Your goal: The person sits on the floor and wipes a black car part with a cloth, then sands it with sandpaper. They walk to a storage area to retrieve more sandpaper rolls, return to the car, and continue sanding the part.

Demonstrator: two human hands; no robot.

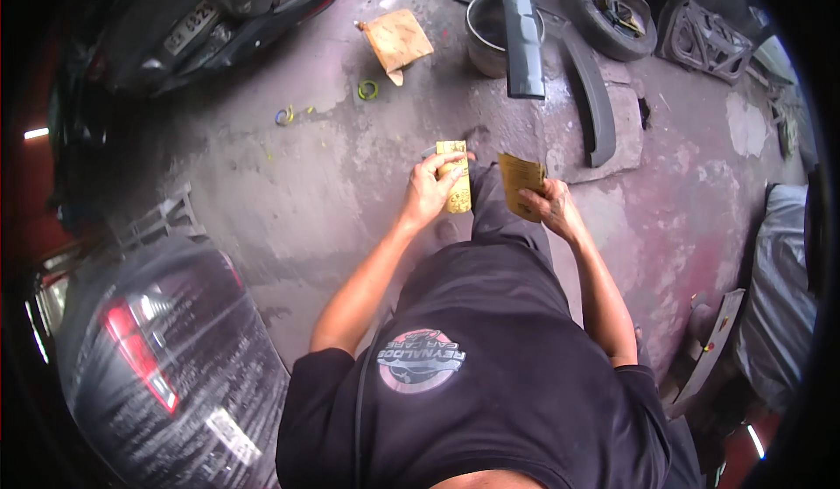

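In front of my body, my left hand [427, 193] grips a narrow yellow strip of sandpaper [458, 199] with dark printing on its back, thumb and fingers closed on it. To its right, my right hand [557, 209] pinches a wider, tan piece of sandpaper [521, 181] along its lower right edge. The two pieces are apart, both held above my dark trousers [503, 222]. Fine detail of the fingertips behind each piece is hidden.
Ahead stands a grey bucket [484, 47] with a long dark panel [522, 43] above it. Nearby are a curved black trim piece [592, 95], a wheel [608, 17], a brown paper-like packet [398, 41] and a green tape roll [367, 90]. A plastic-covered car [201, 314] stands left.
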